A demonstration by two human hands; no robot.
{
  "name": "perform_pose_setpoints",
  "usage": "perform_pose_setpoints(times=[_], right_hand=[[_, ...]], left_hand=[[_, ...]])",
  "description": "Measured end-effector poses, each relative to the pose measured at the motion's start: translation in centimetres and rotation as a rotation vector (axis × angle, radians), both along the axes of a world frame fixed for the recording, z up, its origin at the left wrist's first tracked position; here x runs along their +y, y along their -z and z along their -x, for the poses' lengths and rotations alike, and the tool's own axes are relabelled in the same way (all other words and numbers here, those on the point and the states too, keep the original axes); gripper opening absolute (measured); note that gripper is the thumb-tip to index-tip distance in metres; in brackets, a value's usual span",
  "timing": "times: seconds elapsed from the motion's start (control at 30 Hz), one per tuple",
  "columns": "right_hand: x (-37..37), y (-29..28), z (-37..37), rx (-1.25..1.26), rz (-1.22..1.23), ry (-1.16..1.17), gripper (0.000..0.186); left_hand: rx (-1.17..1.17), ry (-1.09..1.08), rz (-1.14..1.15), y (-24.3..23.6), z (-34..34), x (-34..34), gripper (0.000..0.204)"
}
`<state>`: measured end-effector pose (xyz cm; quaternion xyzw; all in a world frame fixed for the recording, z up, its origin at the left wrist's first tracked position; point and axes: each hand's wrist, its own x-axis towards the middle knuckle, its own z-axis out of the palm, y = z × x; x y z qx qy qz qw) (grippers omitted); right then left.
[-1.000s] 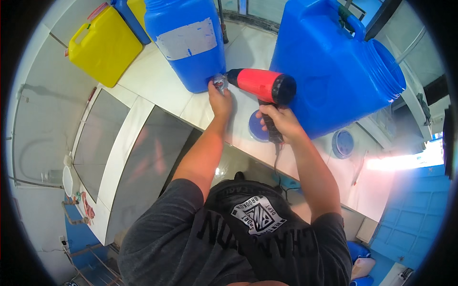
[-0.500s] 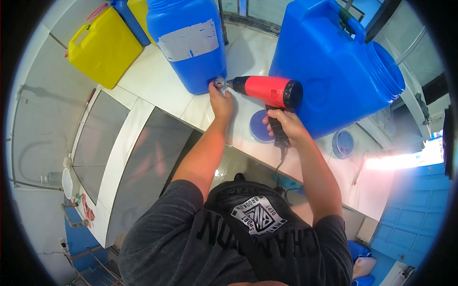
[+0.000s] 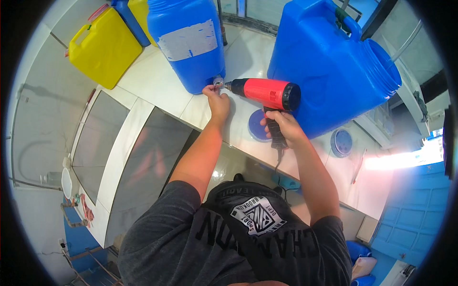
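My right hand (image 3: pixel 285 127) grips the black handle of a red and black heat gun (image 3: pixel 265 92). Its nozzle points left, close to a small greyish round fitting (image 3: pixel 218 81) low on a blue jerrycan (image 3: pixel 191 71) that bears a torn pale label. Just below the fitting is my left hand (image 3: pixel 218 106), thumb and fingers pinched together. What the fingertips hold, if anything, is too small to make out. A round blue lid (image 3: pixel 259 126) lies on the white tiled counter (image 3: pixel 191 107), partly behind the gun's handle.
A large uncapped blue jerrycan (image 3: pixel 329 71) leans at the right, a second round lid (image 3: pixel 341 143) near it. Yellow jerrycan (image 3: pixel 105 50) stands far left. The gun's cord (image 3: pixel 278 164) drops over the counter's front edge. A thin tool (image 3: pixel 359 167) lies at the right end.
My left hand has shifted slightly down and left, its fingertips now beneath the fitting. The heat gun has moved a little left. The view has shifted slightly.
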<state>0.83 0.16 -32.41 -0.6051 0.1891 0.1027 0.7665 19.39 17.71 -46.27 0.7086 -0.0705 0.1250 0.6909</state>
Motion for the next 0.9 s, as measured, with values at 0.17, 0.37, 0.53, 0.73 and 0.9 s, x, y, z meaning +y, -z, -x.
perform_pose_setpoints(times=[0.17,0.37,0.53,0.73,0.9], right_hand=[[0.5,-0.5,0.1,0.022,0.010,0.019,0.035],[0.9,-1.8,-1.0,0.038,0.016,0.012,0.036],[1.2,-2.5,-2.2,0.004,0.027,-0.008,0.038],[1.2,-2.8,-3.6,-0.004,0.017,-0.014,0.039],[0.6,-2.9,-4.2,-0.025,0.007,-0.028,0.039]], left_hand=[[0.094,-0.085,-0.055,-0.7,-0.1,-0.1,0.047],[0.520,0.070,0.855,-2.0,-0.9,-0.1,0.045],[0.648,0.084,1.172,-1.6,-1.8,0.7,0.029],[0.640,0.163,1.285,-1.2,-1.5,0.6,0.026],[0.655,0.148,1.272,-1.2,-1.8,0.7,0.023]])
